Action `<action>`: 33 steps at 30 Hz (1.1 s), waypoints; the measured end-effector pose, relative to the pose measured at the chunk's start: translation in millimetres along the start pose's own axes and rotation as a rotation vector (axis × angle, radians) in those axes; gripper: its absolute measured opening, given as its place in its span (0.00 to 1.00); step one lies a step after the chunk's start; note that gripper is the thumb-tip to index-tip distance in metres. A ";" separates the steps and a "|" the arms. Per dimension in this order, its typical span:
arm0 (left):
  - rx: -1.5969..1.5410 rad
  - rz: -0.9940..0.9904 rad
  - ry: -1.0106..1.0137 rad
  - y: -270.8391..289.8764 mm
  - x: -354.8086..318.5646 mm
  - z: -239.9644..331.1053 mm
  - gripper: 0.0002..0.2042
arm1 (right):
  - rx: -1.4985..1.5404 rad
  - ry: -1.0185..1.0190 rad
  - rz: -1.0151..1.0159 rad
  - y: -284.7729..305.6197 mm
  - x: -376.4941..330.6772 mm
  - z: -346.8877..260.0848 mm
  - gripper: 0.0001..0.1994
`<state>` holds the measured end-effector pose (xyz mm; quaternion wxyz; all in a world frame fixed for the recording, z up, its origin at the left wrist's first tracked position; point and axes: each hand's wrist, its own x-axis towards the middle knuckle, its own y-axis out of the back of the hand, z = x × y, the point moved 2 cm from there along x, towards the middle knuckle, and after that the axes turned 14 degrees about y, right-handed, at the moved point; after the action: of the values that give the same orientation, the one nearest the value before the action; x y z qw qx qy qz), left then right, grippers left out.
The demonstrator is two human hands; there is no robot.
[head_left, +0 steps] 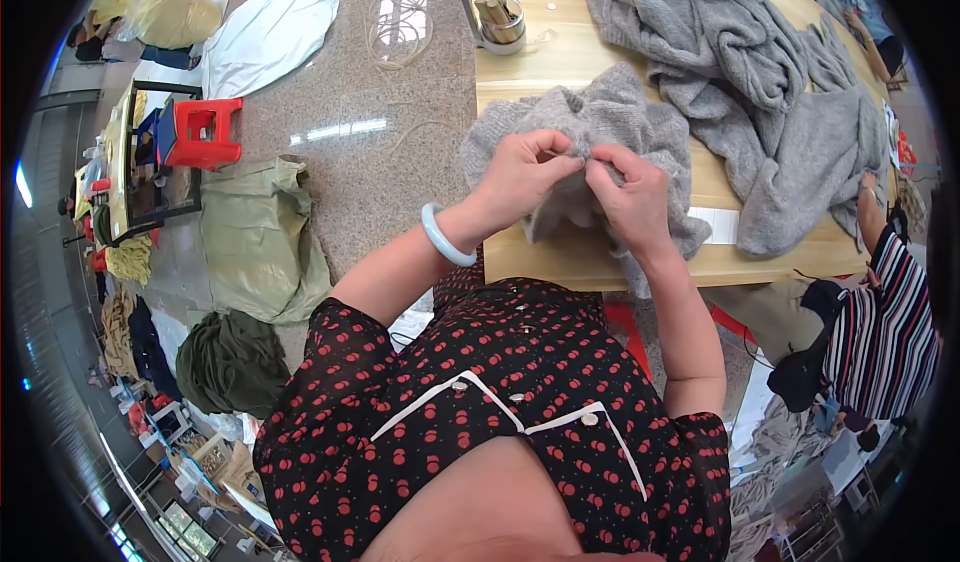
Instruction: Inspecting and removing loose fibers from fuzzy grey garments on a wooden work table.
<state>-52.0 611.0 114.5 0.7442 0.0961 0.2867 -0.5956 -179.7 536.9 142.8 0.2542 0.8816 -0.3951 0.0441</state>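
Observation:
A grey knitted garment [640,112] lies bunched at the near left corner of the wooden table, part of it hanging over the front edge. My left hand [530,170], with a pale bangle [440,234] on its wrist, pinches a fold of the knit between thumb and forefinger. Close beside it, my right hand [630,194] pinches the same spot, the fingertips of both hands nearly touching. Whether something small, such as a thread, is also between the fingertips is too fine to make out.
More grey knitwear [740,52] is heaped across the right of the table [540,257]. A round tin with tools [500,24] stands at the far left edge. A red stool [208,132] and a green sack [255,232] are on the floor at left. A person in stripes [880,332] works at right.

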 end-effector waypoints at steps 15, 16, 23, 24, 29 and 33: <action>-0.296 -0.188 0.240 16.8 -8.9 10.2 0.04 | -0.063 0.054 -0.217 22.1 -15.9 19.7 0.19; -0.292 -0.276 0.275 18.8 -13.1 12.1 0.04 | -0.113 -0.029 -0.151 29.3 -16.6 23.3 0.18; -0.255 -0.527 0.417 21.7 -35.0 9.1 0.11 | -0.241 -0.217 0.113 66.9 -28.0 56.6 0.08; -0.320 -0.520 0.399 21.6 -37.0 14.2 0.11 | -0.095 -0.254 0.138 71.6 -30.0 59.1 0.08; -0.462 -0.384 0.387 20.7 -36.7 30.9 0.07 | 0.264 -0.167 0.272 85.6 -23.3 15.0 0.10; -0.440 -0.388 0.265 9.4 -36.3 52.6 0.08 | 0.230 -0.164 0.026 73.4 -12.5 -31.8 0.09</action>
<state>-31.3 618.3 175.2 0.5758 -0.0467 0.5160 -0.6325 -237.1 519.7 197.3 0.1179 0.9003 -0.4185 0.0202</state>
